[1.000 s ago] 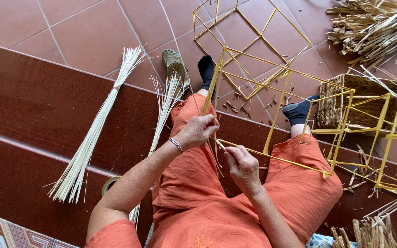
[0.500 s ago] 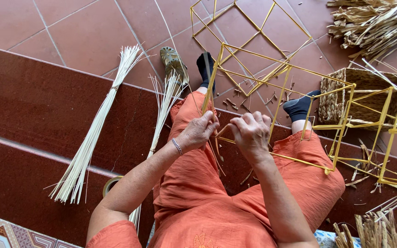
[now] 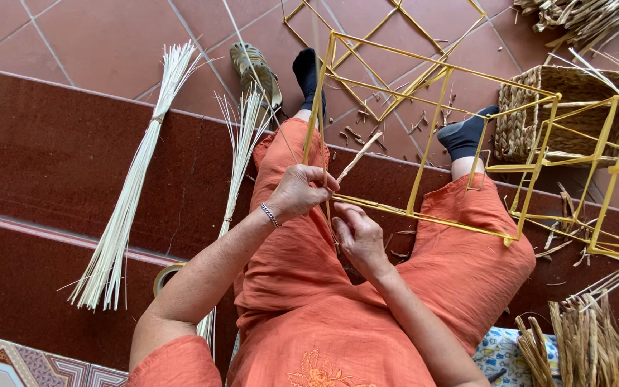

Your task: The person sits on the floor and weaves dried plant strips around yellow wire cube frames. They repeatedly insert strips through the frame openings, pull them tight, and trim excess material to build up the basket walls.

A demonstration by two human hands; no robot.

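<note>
1. here, a yellow wire frame (image 3: 424, 136) stands over the person's lap, its near bottom bar running across the knees, with a pale strand (image 3: 356, 159) rising at the frame's near left corner
2. the left hand (image 3: 301, 192) is closed around the upright corner bar and the strand, fingers curled together on them
3. the right hand (image 3: 358, 238) sits just below it, touching the bottom bar near the same corner; fingers bent, but whether they pinch the strand cannot be told
4. both hands rest above the orange trousers (image 3: 367, 287), feet in dark socks set on the red tile floor (image 3: 94, 43)
5. a long bundle of pale reeds (image 3: 130, 193) lies on the dark step to the left, a thinner bundle (image 3: 241, 150) just beside the left leg
6. a woven basket (image 3: 567, 107) sits at the far right behind more yellow frames (image 3: 610, 165); dried straw (image 3: 589, 344) lies at the near right corner
</note>
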